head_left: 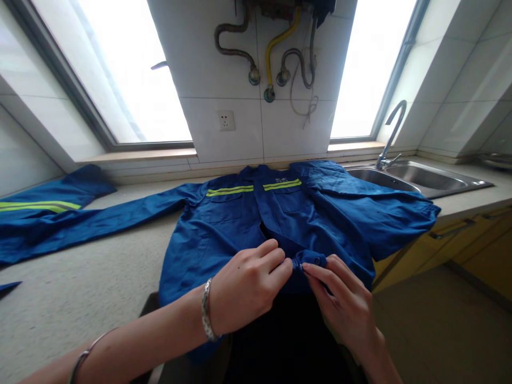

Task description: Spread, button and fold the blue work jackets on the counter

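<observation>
A blue work jacket (224,224) with yellow-green reflective stripes lies front up on the countertop (92,277), its hem hanging over the near edge. My left hand (244,288), with a silver bracelet on the wrist, pinches the jacket's front edge near the hem. My right hand (344,304) pinches the opposite front edge, where a dark button (317,261) shows. The fingertips of both hands meet at the jacket's opening. One sleeve stretches out to the left; the other is folded over towards the sink.
A second blue garment (44,205) with a reflective stripe lies at the far left. A steel sink (416,178) with a tap (390,133) sits at the right. Yellow cabinet fronts (472,240) stand below it. Pipes and a wall socket (226,120) hang between two windows.
</observation>
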Action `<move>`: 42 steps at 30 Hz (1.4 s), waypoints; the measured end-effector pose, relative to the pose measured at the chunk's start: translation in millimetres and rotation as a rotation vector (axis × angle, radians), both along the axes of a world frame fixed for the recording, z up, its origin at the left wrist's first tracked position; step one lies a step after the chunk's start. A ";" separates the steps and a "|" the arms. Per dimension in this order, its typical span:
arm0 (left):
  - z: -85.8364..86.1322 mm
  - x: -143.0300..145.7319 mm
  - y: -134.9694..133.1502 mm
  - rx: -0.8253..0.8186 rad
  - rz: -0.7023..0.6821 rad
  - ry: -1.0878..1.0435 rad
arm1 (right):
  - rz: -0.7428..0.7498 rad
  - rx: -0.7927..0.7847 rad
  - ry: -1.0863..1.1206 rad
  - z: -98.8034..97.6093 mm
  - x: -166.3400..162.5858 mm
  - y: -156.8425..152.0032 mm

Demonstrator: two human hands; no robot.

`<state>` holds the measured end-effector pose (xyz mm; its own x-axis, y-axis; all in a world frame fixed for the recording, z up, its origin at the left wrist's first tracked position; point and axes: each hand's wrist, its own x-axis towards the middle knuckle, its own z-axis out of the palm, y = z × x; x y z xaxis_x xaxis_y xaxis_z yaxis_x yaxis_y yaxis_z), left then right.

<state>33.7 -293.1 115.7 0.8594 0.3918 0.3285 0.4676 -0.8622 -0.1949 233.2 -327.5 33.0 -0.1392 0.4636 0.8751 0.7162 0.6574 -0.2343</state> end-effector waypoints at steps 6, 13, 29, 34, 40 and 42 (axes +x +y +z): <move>-1.5 0.3 -0.4 0.013 -0.007 0.007 | 0.004 -0.002 -0.013 -2.1 1.2 0.6; -1.8 1.1 -0.3 0.022 -0.028 0.010 | 0.011 -0.005 -0.016 -1.5 1.8 0.3; -1.8 4.2 0.2 0.041 -0.056 0.046 | 0.030 -0.003 -0.019 -7.8 2.2 0.1; 0.8 3.0 -0.4 0.025 -0.036 0.035 | 0.017 -0.011 0.001 -6.7 2.3 -1.1; -0.5 3.1 -0.5 0.036 -0.052 0.043 | 0.021 -0.003 0.007 -6.2 2.1 -1.1; -1.3 3.3 -0.2 0.042 -0.046 0.047 | 0.020 0.004 -0.001 -6.6 2.3 -1.1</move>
